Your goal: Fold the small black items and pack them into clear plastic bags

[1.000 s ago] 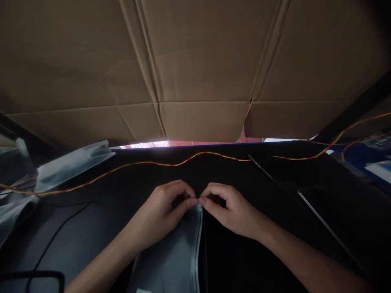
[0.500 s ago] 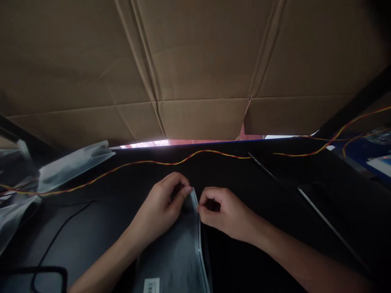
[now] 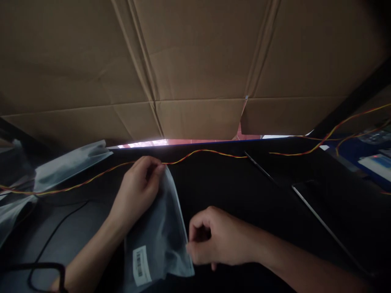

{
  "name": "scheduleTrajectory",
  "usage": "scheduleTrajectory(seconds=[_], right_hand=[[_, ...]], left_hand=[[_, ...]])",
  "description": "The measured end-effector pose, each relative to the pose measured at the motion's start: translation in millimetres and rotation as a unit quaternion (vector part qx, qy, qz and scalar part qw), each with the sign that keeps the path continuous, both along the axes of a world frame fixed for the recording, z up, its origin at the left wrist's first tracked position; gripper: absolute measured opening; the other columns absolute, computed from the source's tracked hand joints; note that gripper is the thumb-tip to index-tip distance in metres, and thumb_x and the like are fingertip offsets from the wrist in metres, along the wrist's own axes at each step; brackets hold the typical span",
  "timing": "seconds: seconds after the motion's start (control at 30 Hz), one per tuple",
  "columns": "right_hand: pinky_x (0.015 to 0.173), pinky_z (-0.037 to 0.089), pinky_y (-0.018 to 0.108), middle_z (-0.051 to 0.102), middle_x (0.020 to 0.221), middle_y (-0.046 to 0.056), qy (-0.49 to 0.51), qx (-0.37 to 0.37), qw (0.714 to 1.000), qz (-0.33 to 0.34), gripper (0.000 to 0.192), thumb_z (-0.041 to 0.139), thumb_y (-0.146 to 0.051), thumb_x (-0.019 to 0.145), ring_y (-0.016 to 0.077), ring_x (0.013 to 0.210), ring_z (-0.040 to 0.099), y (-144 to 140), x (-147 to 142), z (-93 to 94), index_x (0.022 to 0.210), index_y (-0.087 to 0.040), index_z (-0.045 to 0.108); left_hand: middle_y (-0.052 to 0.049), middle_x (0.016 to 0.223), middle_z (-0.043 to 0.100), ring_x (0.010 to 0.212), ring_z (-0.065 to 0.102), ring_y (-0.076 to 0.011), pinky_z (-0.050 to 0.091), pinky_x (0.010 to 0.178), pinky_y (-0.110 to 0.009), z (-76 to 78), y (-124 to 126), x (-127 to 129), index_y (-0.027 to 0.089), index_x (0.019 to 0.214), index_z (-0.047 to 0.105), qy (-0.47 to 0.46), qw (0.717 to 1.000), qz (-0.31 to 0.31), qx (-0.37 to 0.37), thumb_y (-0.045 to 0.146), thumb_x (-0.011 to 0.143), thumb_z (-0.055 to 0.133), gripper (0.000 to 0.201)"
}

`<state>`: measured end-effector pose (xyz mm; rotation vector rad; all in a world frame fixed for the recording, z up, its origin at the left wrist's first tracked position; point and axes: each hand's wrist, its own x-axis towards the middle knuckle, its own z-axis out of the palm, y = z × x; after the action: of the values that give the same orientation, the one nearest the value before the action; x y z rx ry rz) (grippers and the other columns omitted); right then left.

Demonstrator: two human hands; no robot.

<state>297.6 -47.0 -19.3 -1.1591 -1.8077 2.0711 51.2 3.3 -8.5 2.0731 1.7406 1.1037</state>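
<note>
A translucent grey zip bag (image 3: 159, 232) with a white barcode label (image 3: 141, 265) lies at lower centre of the frame on a dark surface (image 3: 244, 191); the left hand (image 3: 137, 191) pinches its top corner while the right hand (image 3: 216, 240), fingers curled, pinches its right edge. A red-and-yellow twisted wire (image 3: 207, 152) runs across behind, below a cardboard sheet (image 3: 195, 69)

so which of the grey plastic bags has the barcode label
The grey bag pinched between the left hand and right hand; the loose bags at far left show none.
</note>
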Motion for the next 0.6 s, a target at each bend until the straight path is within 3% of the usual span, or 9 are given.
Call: scheduleTrajectory(seconds=[0.1,0.17,0.27,0.37,0.47,0.53,0.6], right_hand=[[0.047,0.043,0.018,0.066,0.068,-0.006,0.008,-0.012,0.999,0.052,0.014,0.081,-0.029,0.083,0.0095,0.053,0.061,-5,3,4.1,0.080,-0.022,0.070],[0.050,0.043,0.019,0.065,0.067,-0.006,0.004,0.017,0.998,0.059,0.017,0.083,-0.035,0.086,0.0101,0.056,0.062,-2,6,7.3,0.083,-0.023,0.072],[0.057,0.041,0.023,0.067,0.075,-0.003,-0.008,0.197,0.980,-0.026,0.028,0.079,-0.047,0.095,0.0108,0.064,0.060,12,13,8.8,0.083,-0.022,0.072],[0.063,0.038,0.026,0.064,0.082,-0.002,-0.019,0.371,0.923,-0.102,0.037,0.066,-0.044,0.107,0.0105,0.069,0.056,28,18,4.5,0.078,-0.020,0.064],[0.063,0.034,0.028,0.057,0.078,-0.003,-0.041,0.417,0.902,-0.104,0.040,0.060,-0.039,0.110,0.0102,0.065,0.050,35,20,-2.9,0.075,-0.020,0.056],[0.062,0.032,0.029,0.056,0.077,-0.004,-0.049,0.425,0.899,-0.096,0.040,0.062,-0.038,0.109,0.0103,0.065,0.048,35,19,-6.8,0.074,-0.020,0.055],[0.062,0.031,0.029,0.057,0.077,-0.004,-0.051,0.429,0.897,-0.088,0.039,0.063,-0.038,0.108,0.0105,0.064,0.048,34,18,-8.7,0.074,-0.021,0.055]], left_hand=[[-0.001,0.090,0.067,0.077,0.063,-0.0204,0.049,0.070,-0.035,6.6,6,-7,0.024,0.098,0.063,0.020,1.000,0.009,0.009,0.042,0.107,0.055,0.023],[-0.005,0.101,0.070,0.090,0.067,-0.0251,0.054,0.080,-0.040,13.3,0,-7,0.024,0.102,0.067,0.045,0.999,0.000,0.019,0.043,0.106,0.055,0.022],[-0.012,0.138,0.068,0.126,0.064,-0.0404,0.051,0.106,-0.060,15.8,-34,0,0.028,0.135,0.066,0.160,0.986,-0.003,0.038,0.048,0.104,0.057,0.038],[-0.016,0.162,0.054,0.142,0.055,-0.0507,0.052,0.103,-0.075,-3.0,-85,11,0.037,0.162,0.047,0.277,0.960,0.011,0.025,0.061,0.102,0.058,0.066],[-0.017,0.173,0.043,0.152,0.042,-0.0597,0.055,0.088,-0.084,-33.6,-123,18,0.046,0.172,0.029,0.315,0.949,0.023,0.005,0.062,0.102,0.056,0.077],[-0.013,0.173,0.044,0.155,0.041,-0.0568,0.058,0.092,-0.081,-48.6,-132,13,0.048,0.172,0.028,0.290,0.956,0.033,-0.003,0.056,0.101,0.058,0.077],[-0.007,0.166,0.054,0.153,0.048,-0.0490,0.058,0.104,-0.074,-54.9,-133,-3,0.050,0.168,0.038,0.251,0.968,0.030,-0.002,0.048,0.102,0.059,0.069]])
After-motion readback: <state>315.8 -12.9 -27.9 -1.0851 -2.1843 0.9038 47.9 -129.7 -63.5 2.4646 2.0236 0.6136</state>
